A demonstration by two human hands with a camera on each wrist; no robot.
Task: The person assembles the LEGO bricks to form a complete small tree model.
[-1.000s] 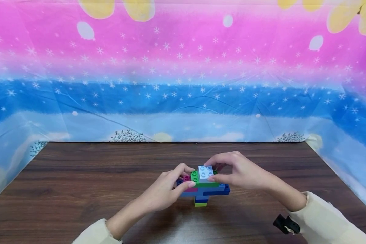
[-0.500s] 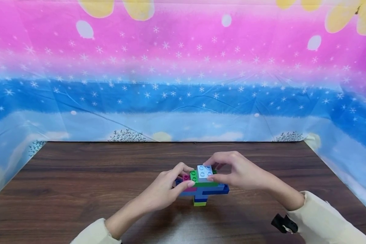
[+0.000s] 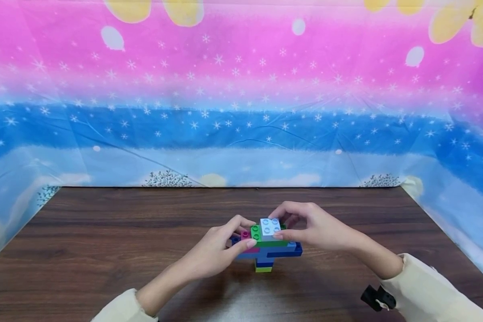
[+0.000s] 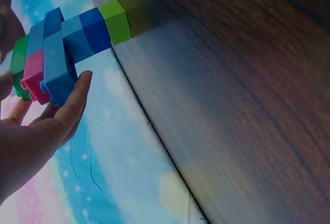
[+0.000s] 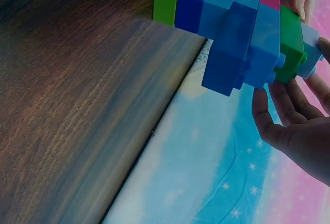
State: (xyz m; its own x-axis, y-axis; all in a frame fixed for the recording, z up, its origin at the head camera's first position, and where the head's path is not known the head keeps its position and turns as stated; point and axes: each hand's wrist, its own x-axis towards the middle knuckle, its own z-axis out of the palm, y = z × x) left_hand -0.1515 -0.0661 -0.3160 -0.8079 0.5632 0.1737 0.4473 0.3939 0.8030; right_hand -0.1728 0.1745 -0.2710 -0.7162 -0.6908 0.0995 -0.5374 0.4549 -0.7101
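Note:
A stack of toy building bricks stands upright on the table, wider at the top than at its base. From the bottom it has a lime brick point(image 3: 263, 269), a dark blue brick point(image 5: 194, 7), several blue bricks point(image 5: 227, 43), a pink brick point(image 4: 34, 74), a green brick point(image 3: 255, 232) and a pale blue-white brick point(image 3: 270, 228). My left hand point(image 3: 215, 248) grips the stack's left upper side, its thumb by the green brick's near end. With thumb and index finger my right hand point(image 3: 322, 228) pinches the pale brick, which sits on the green one. Its other fingertips are partly hidden behind.
The dark wood-grain table point(image 3: 116, 237) stretches around the stack. A pink and blue snowflake cloth point(image 3: 241, 112) hangs behind its far edge and at both sides. A black clip-like object point(image 3: 377, 298) is by the right sleeve point(image 3: 430, 286).
Both hands keep their hold and the bricks stay in place. The right hand's knuckles have dipped very slightly.

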